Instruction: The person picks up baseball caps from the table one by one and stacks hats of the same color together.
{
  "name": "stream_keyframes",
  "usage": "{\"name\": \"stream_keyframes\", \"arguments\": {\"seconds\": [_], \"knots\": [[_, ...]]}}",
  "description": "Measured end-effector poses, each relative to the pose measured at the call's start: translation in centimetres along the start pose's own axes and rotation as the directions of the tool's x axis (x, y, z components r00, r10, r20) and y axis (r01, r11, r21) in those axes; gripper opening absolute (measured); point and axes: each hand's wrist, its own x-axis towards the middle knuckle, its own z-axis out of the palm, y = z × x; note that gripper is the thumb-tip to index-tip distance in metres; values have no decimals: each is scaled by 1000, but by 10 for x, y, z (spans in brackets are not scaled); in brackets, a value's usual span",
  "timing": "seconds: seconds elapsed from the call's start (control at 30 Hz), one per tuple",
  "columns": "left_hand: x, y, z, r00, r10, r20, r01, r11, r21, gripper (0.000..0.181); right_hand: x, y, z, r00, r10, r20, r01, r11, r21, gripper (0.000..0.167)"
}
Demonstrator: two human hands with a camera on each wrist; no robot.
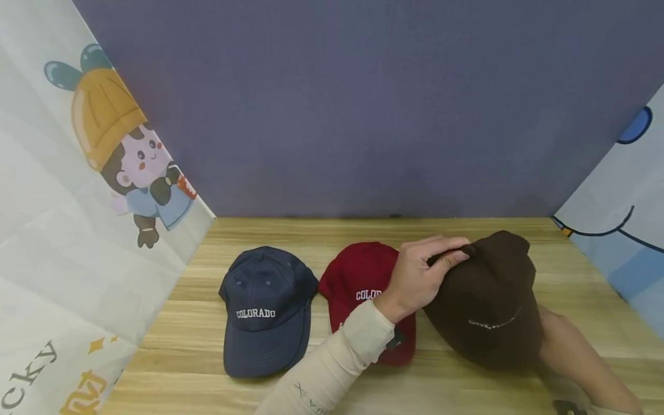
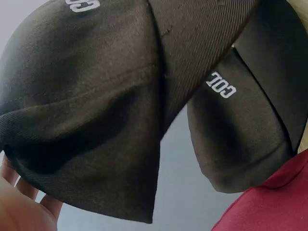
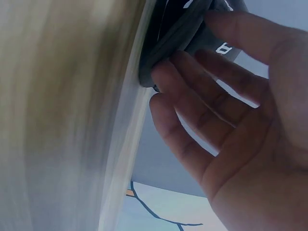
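Observation:
My left hand pinches the upper left edge of a dark brown cap between thumb and fingers. White lettering curves across the cap's lower part. In the left wrist view, the brown fabric fills much of the picture. Beyond it shows another dark brown piece with white letters; I cannot tell whether that is a second cap. My right hand reaches in from the right, mostly hidden behind the cap in the head view. Its fingers are spread and gently bent, their tips at a dark brim.
Left of the brown cap, a dark red cap lies partly under my left forearm. A navy cap marked COLORADO sits farther left, brim toward me. The wooden tabletop meets a grey-blue wall; printed panels flank it.

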Motion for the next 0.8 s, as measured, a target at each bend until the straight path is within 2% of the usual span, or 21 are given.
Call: {"name": "stream_keyframes", "arguments": {"seconds": [0.13, 0.27, 0.33, 0.5, 0.63, 0.8], "knots": [[1, -3, 2, 997, -81, 4, 81, 997, 16, 27, -2, 2, 1, 999, -20, -40, 20, 1000, -3, 39], [2, -8, 3, 983, -182, 21, 181, 983, 39, 31, -4, 3, 1, 999, -19, -45, 19, 1000, -10, 42], [3, -10, 3, 972, -232, 33, 230, 971, 73, 32, -4, 3, 1, 1000, -3, -29, 2, 1000, -10, 40], [11, -16, 6, 934, -354, 53, 343, 927, 153, 32, -3, 2, -2, 999, 45, 20, -45, 999, 7, 36], [19, -22, 10, 907, -415, 70, 388, 889, 241, 30, -4, 1, -4, 995, 78, 57, -81, 996, 42, 37], [29, -32, 20, 883, -465, 59, 431, 855, 287, 28, -4, 0, -5, 994, 80, 79, -87, 992, 94, 45]]}}
